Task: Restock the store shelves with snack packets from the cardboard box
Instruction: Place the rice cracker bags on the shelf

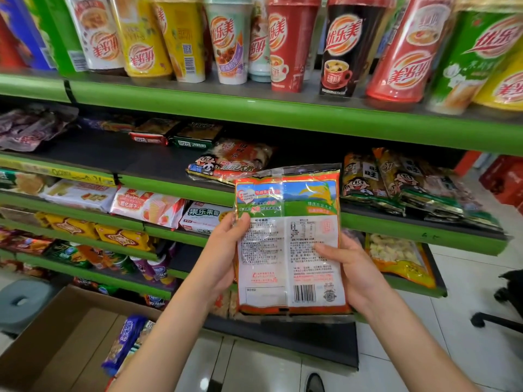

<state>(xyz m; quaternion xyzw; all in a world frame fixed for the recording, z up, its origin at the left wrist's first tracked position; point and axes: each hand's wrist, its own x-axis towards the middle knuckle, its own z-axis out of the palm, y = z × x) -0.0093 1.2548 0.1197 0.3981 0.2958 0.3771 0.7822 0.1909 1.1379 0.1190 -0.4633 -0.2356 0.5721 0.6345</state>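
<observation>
Before the green shelf edge (pixel 396 222), both hands, left (pixel 223 258) and right (pixel 353 275), grip one snack packet (pixel 288 241), back face showing. Placement step; next, probably turn it front-outward and set it beside the matching packets (pixel 229 162), above the cardboard box (pixel 56 335).

Hands: 2, left hand (pixel 219 261) + right hand (pixel 355 274)
Orange-edged clear rice-cracker packet, back label showing (pixel 288 239): 1, held
Open brown cardboard box (pixel 56 343): 1
Blue/purple packets in box (pixel 124 343): at least 1, others hidden
Tall milk-tea cups, top shelf (pixel 285 43): approx 10 in view
Green-edged shelf levels (pixel 254 108): 5 visible
Black shoe toe on floor (pixel 314 383): 1
</observation>
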